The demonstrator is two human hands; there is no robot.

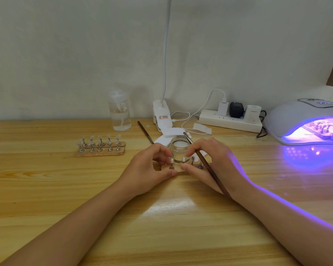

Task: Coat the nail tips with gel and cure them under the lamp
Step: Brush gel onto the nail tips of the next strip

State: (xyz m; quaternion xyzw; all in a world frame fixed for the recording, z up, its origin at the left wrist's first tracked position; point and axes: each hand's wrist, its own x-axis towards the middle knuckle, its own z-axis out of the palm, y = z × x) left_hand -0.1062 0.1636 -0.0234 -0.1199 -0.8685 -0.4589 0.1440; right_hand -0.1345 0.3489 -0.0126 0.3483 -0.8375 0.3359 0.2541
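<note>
Pale wood counter runs under us to a white wall. Nearest, our left hand pinches one nail tip stand on the small wooden holder; our right hand steadies it and holds the brush. Just behind sits the open gel jar. We should load little gel and stroke lightly. At ten o'clock waits another rack of tips; at two o'clock the lit curing lamp holds a third.

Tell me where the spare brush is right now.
Head view: the spare brush lies on the table left of the gel jar, between the clear bottle and lamp clip.
</note>
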